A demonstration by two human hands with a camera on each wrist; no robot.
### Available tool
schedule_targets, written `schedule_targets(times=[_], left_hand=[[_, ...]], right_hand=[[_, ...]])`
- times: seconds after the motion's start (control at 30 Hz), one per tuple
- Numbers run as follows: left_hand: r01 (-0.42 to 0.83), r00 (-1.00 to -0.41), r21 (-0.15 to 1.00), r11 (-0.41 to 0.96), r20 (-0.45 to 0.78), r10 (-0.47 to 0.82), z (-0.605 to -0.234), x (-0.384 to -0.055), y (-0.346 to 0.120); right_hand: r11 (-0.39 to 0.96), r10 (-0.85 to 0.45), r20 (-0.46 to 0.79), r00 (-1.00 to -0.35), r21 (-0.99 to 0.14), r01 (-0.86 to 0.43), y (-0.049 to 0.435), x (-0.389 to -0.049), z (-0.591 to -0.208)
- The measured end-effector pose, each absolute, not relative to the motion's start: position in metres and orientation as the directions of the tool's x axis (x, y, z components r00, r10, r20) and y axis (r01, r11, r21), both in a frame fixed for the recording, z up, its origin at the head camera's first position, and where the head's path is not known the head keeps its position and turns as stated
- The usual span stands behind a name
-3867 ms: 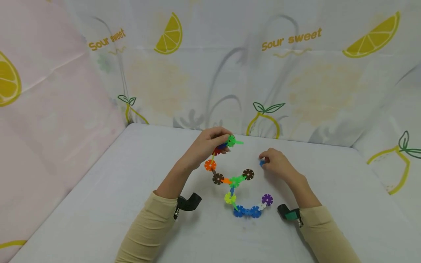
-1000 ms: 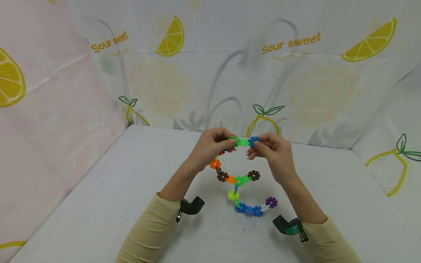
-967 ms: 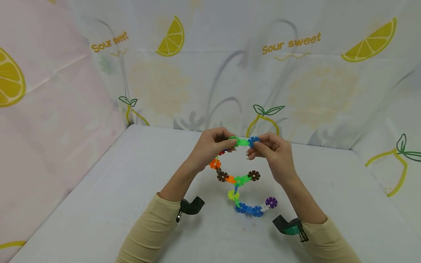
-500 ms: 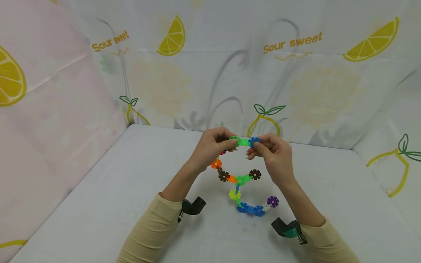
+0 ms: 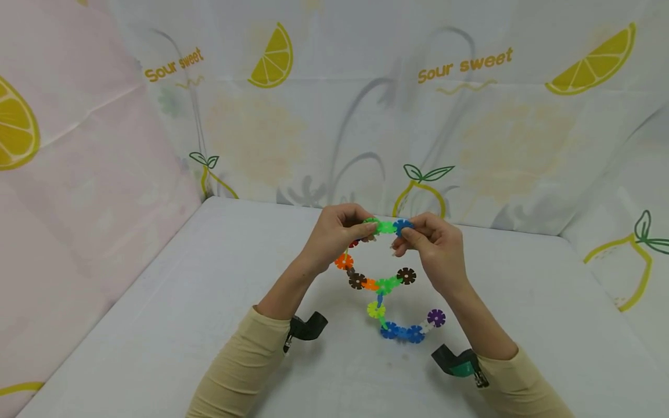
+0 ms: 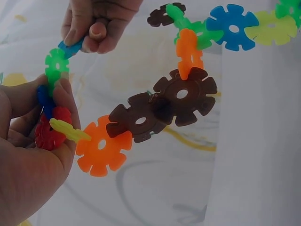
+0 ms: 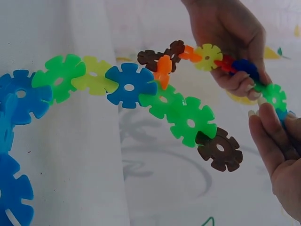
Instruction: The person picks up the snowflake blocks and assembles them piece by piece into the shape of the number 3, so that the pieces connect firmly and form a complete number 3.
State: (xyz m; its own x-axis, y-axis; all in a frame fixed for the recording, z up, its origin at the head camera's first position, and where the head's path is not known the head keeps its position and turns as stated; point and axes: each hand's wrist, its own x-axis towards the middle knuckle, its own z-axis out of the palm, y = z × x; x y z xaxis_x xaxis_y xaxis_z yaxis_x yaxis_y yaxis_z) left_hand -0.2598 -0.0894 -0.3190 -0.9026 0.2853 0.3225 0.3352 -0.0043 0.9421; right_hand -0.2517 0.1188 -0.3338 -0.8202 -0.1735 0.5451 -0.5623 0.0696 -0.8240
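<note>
My left hand pinches a green snowflake disc at the top end of a chain of interlocking plastic discs. In the left wrist view, a dark blue disc and a red disc sit within this hand's fingers. My right hand pinches a blue disc, which meets the edge of another green disc; how deep the slots engage cannot be seen. Below the hands hangs the rest of the chain: an orange disc, brown discs, a branch tipped by a brown disc, and a blue row ending in a purple disc.
The chain's lower part is over a white-covered table. Lemon-printed cloth stands behind and at both sides. A black wrist camera sits on the left cuff, another camera on the right.
Since the oldest frame, my right hand has brought the blue disc leftward and up to the chain's green end. Over the last second both hands stay nearly still; the chain's lower part shifts slightly right.
</note>
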Motion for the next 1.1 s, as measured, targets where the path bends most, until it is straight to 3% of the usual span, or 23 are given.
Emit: schedule_targets(times=[0.47, 0.8, 0.93, 1.1], left_hand=[[0.312, -0.914, 0.950, 0.009, 0.297, 0.275, -0.321, -0.260, -0.088], [0.284, -0.912, 0.957, 0.063, 0.250, 0.324, -0.320, -0.260, -0.088], [0.280, -0.915, 0.958, 0.067, 0.245, 0.320, -0.318, -0.260, -0.086], [0.271, -0.939, 0.961, 0.060, 0.250, 0.238, -0.319, -0.262, -0.089]], right_hand=[[0.083, -0.208, 0.542, -0.814, -0.819, -0.567, 0.117, -0.251, -0.333], [0.085, -0.259, 0.443, -0.858, -0.874, -0.478, 0.124, -0.257, -0.331], [0.246, -0.224, 0.477, -0.850, -0.816, -0.523, 0.130, -0.256, -0.327], [0.520, -0.166, 0.630, -0.759, -0.598, -0.610, 0.134, -0.253, -0.324]])
